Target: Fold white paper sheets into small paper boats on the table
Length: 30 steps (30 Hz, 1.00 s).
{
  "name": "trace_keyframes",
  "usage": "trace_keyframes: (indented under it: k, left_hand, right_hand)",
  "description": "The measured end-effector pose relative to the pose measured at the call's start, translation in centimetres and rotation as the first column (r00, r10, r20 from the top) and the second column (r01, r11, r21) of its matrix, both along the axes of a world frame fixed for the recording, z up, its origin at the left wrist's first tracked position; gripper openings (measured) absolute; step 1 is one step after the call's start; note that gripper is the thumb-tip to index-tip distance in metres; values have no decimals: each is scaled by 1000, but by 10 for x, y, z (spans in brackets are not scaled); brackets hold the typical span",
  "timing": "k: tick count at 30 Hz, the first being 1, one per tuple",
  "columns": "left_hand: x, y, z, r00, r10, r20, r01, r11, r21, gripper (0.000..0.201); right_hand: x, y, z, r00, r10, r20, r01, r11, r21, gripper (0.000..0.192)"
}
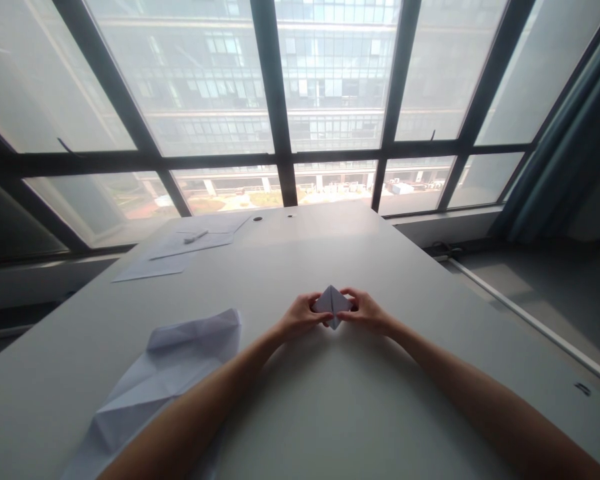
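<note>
Taking the folded paper between the hands as the clock's centre, a dark-framed window (275, 87) spans the far side from 10 to 2 o'clock, with a many-storeyed building (335, 87) showing through its panes. Below it spreads the broad white surface (300, 260), narrowing toward 12 o'clock. A blue-grey curtain (565, 133) hangs at 2 o'clock.

At 8 o'clock a large creased sheet (175, 363) lies on the surface, its folds raised in ridges; the left forearm (217, 400) hides part of it. Near 10 o'clock lie flat white sheets (213, 242), overlapping.

The left hand (303, 313), at 9 o'clock, grasps one side of the folded paper (331, 301), thumb on the near face and fingers curled around the edge. The right hand (367, 312), at 3 o'clock, grips the opposite side likewise. The paper is diamond-shaped, one corner pointing to 12 and another to 6, a dark line running between them; whether it touches the surface cannot be told.

A slim pale object (196, 237) rests on the flat sheets, and a round dark hole (257, 219) sits at 11 o'clock.
</note>
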State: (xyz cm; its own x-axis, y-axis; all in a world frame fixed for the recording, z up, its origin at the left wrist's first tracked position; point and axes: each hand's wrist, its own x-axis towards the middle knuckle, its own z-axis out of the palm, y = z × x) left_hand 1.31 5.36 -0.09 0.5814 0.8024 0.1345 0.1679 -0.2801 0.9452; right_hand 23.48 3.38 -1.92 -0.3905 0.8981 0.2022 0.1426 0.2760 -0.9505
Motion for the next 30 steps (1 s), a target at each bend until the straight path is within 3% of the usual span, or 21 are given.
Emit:
trace_keyframes:
  k: [3,5,8,11,15,20,30]
  left_hand:
    - [1,0,-3,999,26,37,-25,999,-28,59]
    - [2,0,-6,995,39,87,-34,998,-58,72]
    - [3,0,-11,992,32,118,-26,998,-60,60]
    - [3,1,-14,996,31,79,-28,999,-41,45]
    - [2,0,-12,999,37,35,-38,998,52,42]
    - [0,-3,-7,1000,4,11,-4,999,53,48]
    - [0,0,-15,999,-12,31,11,999,42,41]
  right_hand:
    - [0,-1,2,1000,-19,10,19,1000,13,46]
    - [-1,-2,4,999,-47,8,47,999,-2,59]
    - [-3,-4,5,999,-43,-34,43,999,1,78]
    - [-4,-5,4,996,-40,-77,43,998,44,61]
    - [-3,-3,1,993,-103,57,96,989,114,21]
    - [0,-1,-3,988,-131,84,117,982,148,17]
    - [0,-1,-4,993,-63,97,51,990,130,18]
